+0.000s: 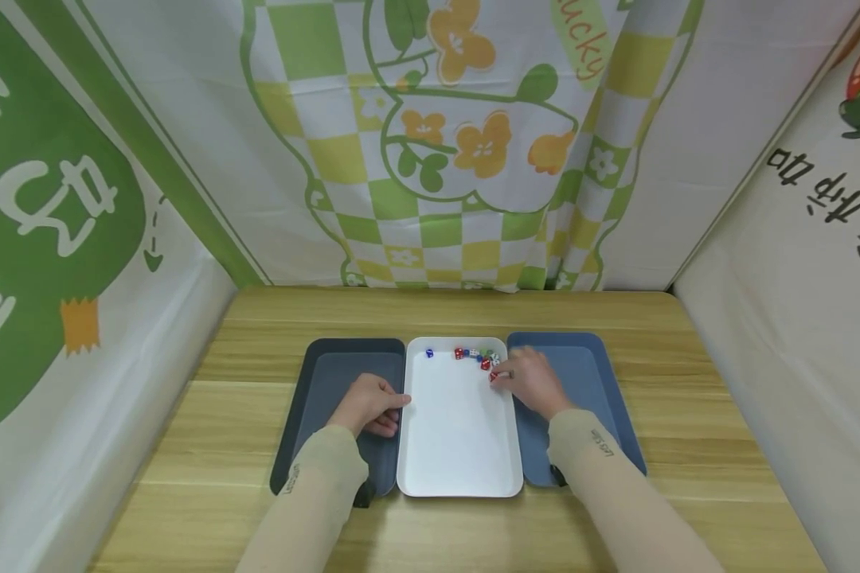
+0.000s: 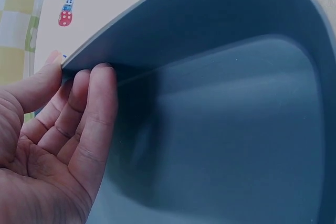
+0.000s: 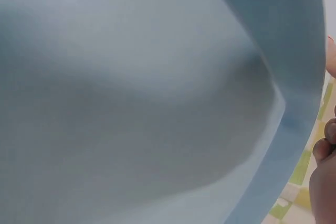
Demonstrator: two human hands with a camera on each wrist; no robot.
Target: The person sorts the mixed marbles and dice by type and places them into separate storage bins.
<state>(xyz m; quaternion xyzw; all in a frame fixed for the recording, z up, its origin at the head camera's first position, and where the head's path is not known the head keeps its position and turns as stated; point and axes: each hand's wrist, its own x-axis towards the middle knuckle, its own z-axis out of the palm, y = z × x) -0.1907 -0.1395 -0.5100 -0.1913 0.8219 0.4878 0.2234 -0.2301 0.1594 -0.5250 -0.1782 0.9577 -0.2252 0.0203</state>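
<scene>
My right hand (image 1: 533, 382) is at the far right corner of the white tray (image 1: 459, 438), with thumb and fingertips on a red die (image 1: 494, 377). Beside it, several small dice in red, blue, white and green curve along the tray's back edge, ending at another red die (image 1: 459, 352). A lone blue die (image 1: 430, 353) lies farther left. With the thumb over the rim and fingers inside the dark tray (image 2: 220, 140), my left hand (image 1: 371, 402) pinches the adjoining tray walls. In the right wrist view, only part of the right hand (image 3: 325, 150) shows; the die is hidden there.
A blue tray (image 1: 588, 382) stands right of the white one, under my right forearm. All three trays sit side by side on a wooden table (image 1: 459, 314). Patterned cloth (image 1: 430, 159) hangs behind the table, with printed fabric walls at both sides.
</scene>
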